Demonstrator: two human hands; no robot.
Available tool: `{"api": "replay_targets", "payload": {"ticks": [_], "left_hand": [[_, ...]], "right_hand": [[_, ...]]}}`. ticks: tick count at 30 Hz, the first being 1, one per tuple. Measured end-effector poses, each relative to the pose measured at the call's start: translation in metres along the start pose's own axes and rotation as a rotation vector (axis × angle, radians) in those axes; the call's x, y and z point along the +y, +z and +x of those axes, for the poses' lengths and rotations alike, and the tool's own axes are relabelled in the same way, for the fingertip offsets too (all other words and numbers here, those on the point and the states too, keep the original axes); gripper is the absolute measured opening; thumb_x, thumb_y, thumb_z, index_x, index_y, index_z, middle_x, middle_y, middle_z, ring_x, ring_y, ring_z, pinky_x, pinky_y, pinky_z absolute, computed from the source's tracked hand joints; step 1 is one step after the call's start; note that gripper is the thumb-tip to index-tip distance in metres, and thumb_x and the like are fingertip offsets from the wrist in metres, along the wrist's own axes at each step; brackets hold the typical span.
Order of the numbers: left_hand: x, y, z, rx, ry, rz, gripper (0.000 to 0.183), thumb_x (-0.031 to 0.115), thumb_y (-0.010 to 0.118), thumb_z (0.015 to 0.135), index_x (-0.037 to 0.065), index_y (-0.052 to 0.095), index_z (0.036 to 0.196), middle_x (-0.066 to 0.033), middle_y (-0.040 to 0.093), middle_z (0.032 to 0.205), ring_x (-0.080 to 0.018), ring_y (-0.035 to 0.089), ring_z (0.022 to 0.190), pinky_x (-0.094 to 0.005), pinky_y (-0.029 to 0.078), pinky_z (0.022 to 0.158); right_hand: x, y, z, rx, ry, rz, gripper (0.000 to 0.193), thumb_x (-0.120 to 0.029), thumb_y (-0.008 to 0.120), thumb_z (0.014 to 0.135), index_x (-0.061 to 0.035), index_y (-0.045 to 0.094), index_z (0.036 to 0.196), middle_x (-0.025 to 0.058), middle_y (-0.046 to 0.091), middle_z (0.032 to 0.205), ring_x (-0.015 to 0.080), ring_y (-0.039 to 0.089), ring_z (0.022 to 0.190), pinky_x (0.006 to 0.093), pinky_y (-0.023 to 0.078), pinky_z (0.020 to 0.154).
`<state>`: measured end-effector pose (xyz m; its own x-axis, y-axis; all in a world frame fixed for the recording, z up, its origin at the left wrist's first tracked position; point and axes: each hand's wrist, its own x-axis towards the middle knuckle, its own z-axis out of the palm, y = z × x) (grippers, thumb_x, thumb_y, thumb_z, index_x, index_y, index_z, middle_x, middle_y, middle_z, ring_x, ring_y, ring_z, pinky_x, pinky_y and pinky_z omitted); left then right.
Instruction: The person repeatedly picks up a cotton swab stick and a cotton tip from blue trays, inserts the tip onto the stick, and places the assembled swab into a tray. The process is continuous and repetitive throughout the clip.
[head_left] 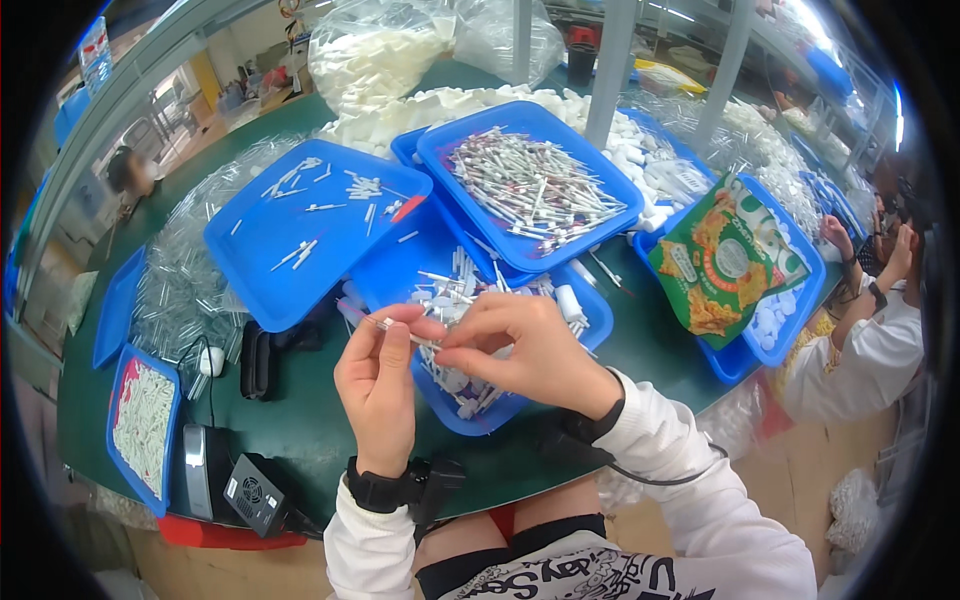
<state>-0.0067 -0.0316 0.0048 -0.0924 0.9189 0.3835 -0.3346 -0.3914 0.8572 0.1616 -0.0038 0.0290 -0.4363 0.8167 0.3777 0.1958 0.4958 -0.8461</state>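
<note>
My left hand pinches one end of a thin white stick-like piece with thumb and fingers. From the other side, the closed fingertips of my right hand meet the same piece; its details are too small to make out. Both hands are above a blue tray of loose white sticks and small white parts, partly hidden by them. Beyond it, another blue tray carries a heap of white sticks with reddish bits. At the left, a tilted blue tray bears a few scattered sticks.
Clear plastic tubes pile up at the left, near a blue tray of short white pieces. A black case and a small fan box stand nearby. A green snack bag lies over trays at right, near another person.
</note>
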Motion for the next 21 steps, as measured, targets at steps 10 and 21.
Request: {"api": "replay_targets", "payload": {"ticks": [10, 21], "left_hand": [[0.008, 0.012, -0.013, -0.069, -0.063, 0.395, 0.024, 0.014, 0.044, 0.102, 0.000, 0.062, 0.110, 0.0039, 0.049, 0.069, -0.0027, 0.038, 0.058, -0.0198, 0.030, 0.052], [0.001, 0.011, -0.011, -0.098, 0.066, 0.600, 0.009, 0.002, 0.055, 0.095, -0.001, 0.062, 0.099, -0.0020, 0.067, 0.079, -0.0038, 0.049, 0.055, -0.0196, 0.038, 0.050]], "right_hand": [[0.011, -0.021, -0.003, -0.026, 0.075, 0.550, 0.033, -0.002, 0.061, 0.092, 0.0033, 0.057, 0.124, 0.0159, 0.064, 0.118, 0.0218, 0.064, 0.108, 0.0321, 0.052, 0.090], [0.019, -0.011, -0.003, -0.135, 0.079, 0.678, 0.028, -0.013, 0.057, 0.097, -0.0005, 0.052, 0.122, 0.0159, 0.064, 0.120, 0.0197, 0.061, 0.111, 0.0315, 0.048, 0.094]]}}
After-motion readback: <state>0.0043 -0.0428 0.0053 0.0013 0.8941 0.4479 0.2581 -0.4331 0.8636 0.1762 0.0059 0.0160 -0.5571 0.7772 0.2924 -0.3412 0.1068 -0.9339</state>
